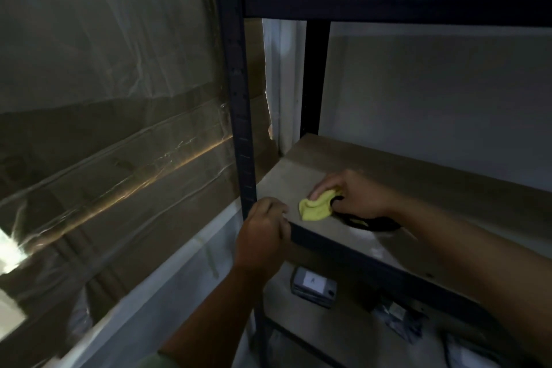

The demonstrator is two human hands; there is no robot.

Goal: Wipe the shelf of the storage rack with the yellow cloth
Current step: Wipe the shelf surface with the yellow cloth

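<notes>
On the shelf (298,179) of the storage rack (239,104), near its front left corner, the right hand (349,194) clutches the bunched yellow cloth (315,208) against the board — the left hand (264,230) grips the front rail beside the post.

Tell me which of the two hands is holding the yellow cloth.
The right hand, reaching over the brown shelf board, pinches the crumpled yellow cloth. The left hand instead wraps around the dark metal rack frame at its front corner.
</notes>
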